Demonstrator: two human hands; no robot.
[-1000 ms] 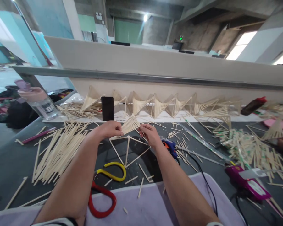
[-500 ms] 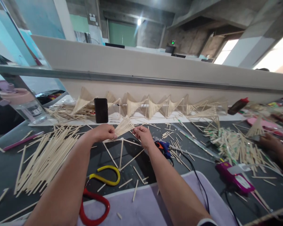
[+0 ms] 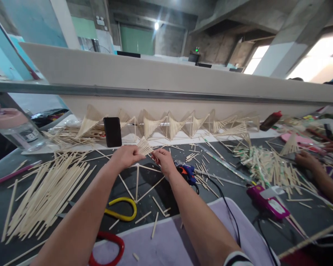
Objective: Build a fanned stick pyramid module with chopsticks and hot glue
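Observation:
My left hand (image 3: 127,157) is closed around one side of a fan of thin wooden sticks (image 3: 144,146), covering part of it. On the fan's right, my right hand (image 3: 162,160) pinches with thumb and fingers at its edge; whether a separate small piece sits in that pinch is too small to tell. Below both hands, an open triangular stick frame (image 3: 137,183) rests on the dark table; whether it is joined to the fan is hidden. A blue glue gun (image 3: 191,173) lies just right of my right wrist. Large scissors with yellow and red handles (image 3: 119,251) lie partly under my left forearm.
Loose wooden sticks (image 3: 52,195) are heaped at left, near a water bottle (image 3: 19,129). Several finished twisted stick models (image 3: 174,127) line the back beside a phone (image 3: 113,132). A magenta device (image 3: 268,202) and another person's hand (image 3: 308,160) are at right.
The view has shifted slightly, so the table's things sit further left. My left hand now covers more of the fan, and the fan has turned a little. My right hand keeps its pinch.

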